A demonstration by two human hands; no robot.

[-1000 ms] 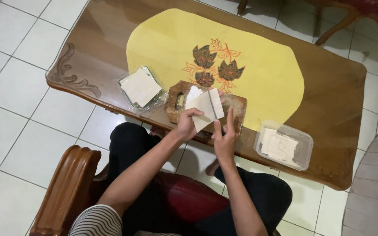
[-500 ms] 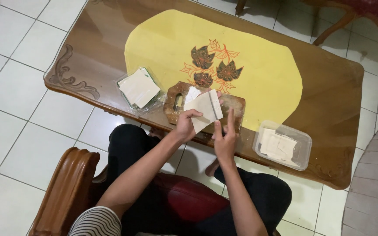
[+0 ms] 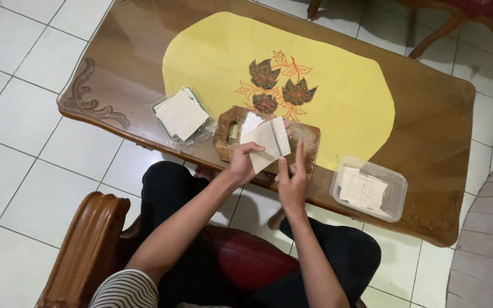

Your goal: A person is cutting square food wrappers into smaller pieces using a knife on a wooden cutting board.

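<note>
Over board (image 3: 309, 137) | L hand (image 3: 241, 165) + R hand (image 3: 292, 185) hold sheet (image 3: 266, 142)

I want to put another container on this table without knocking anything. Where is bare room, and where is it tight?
Free: the yellow cloth beyond the leaf embroidery, and the bare table at its far right end. Also the far left corner. Crowded: the near edge, where the packet of sheets, the wooden board under both hands, and the plastic tub line up.
</note>
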